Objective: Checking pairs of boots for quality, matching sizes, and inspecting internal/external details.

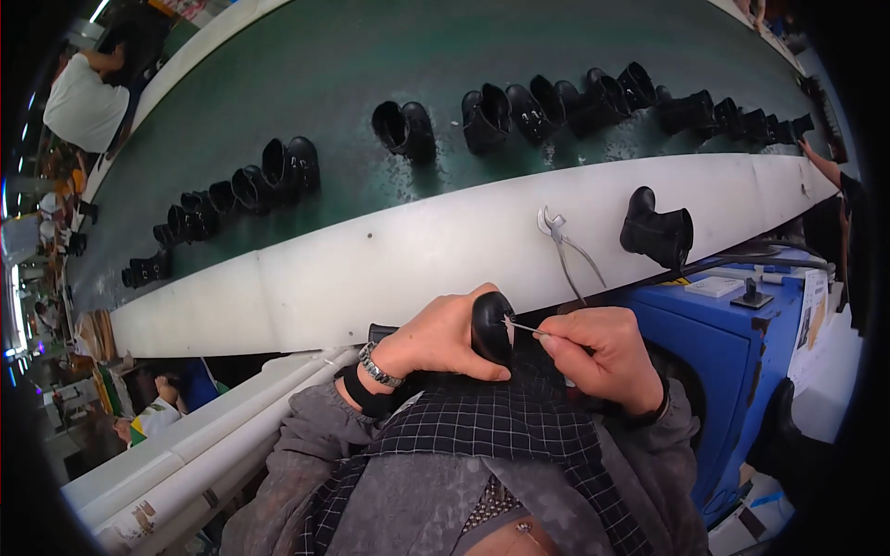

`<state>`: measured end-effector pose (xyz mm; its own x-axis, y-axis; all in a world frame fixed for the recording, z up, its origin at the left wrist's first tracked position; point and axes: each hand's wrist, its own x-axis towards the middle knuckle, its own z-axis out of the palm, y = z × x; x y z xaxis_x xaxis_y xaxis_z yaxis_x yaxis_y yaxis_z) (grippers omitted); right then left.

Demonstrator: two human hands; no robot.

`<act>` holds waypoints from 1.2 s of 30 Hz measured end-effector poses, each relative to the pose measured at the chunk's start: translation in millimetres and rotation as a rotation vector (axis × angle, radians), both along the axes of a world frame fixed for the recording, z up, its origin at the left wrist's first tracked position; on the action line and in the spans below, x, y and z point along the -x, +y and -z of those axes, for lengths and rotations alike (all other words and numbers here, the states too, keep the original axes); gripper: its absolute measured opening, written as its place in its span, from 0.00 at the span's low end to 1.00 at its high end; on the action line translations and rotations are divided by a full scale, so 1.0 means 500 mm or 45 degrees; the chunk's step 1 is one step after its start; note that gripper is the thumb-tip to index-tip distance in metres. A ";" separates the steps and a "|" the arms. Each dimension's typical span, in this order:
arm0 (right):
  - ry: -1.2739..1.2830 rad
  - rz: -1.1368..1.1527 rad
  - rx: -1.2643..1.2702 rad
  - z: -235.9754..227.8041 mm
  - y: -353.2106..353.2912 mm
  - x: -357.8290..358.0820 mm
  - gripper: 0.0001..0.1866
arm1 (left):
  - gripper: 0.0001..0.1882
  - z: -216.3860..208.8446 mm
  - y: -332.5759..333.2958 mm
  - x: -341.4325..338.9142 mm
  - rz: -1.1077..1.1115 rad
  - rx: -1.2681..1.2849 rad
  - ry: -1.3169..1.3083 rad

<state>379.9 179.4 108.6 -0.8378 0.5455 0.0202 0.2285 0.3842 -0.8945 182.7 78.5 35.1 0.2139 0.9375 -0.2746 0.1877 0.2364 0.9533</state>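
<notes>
Close to my body, a black boot is gripped by my left hand, fingers over the top and thumb below its rounded toe. My right hand pinches a thin metal pick, its tip touching or very near the boot beside a small pale patch. The pick's handle end is hidden in my fist. The rest of the boot is hard to tell from my dark checked apron. Ahead of my hands, metal pincers lie with handles apart, and another black boot rests to their right.
A white ledge runs along a green conveyor belt carrying several black boots. At my right stands a blue machine; white pipes are at my left. A co-worker's hand reaches toward the boots at far right.
</notes>
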 end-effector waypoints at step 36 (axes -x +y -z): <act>-0.162 -0.367 -0.307 0.005 0.014 -0.007 0.08 | 0.33 0.016 -0.062 -0.075 -0.016 0.014 0.234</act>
